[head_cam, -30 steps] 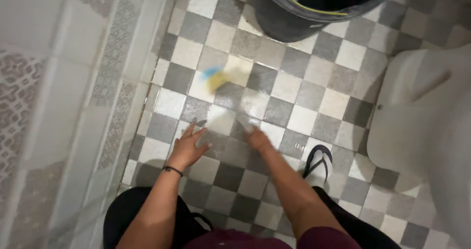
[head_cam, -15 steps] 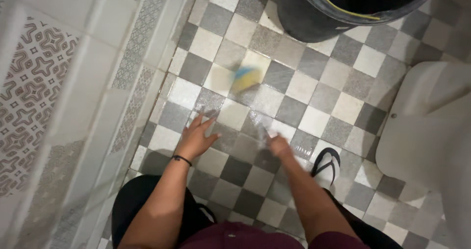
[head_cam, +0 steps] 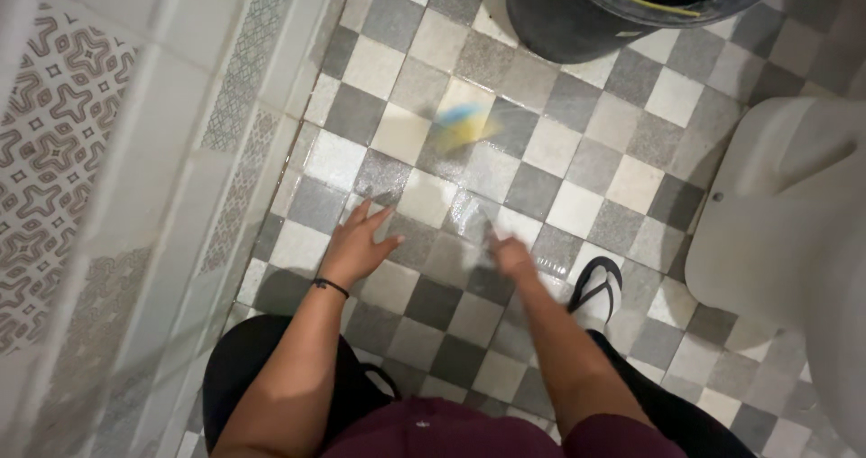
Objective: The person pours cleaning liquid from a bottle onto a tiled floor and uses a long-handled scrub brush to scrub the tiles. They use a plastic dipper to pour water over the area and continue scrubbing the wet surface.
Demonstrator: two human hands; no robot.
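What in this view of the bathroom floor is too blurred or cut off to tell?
- Right hand: motion-blurred, so its grip cannot be read.
- Blue and yellow thing on the wet tiles: smeared by motion, kind unclear.
- Black bucket: cut by the top edge, contents mostly unseen.
- Toilet: cut by the right edge.

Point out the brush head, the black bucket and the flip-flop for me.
Brush head (head_cam: 462, 124), head view, on its blurred blue-and-yellow middle.
Black bucket (head_cam: 559, 25), head view, on its outer wall.
Flip-flop (head_cam: 597, 300), head view, on its white sole.
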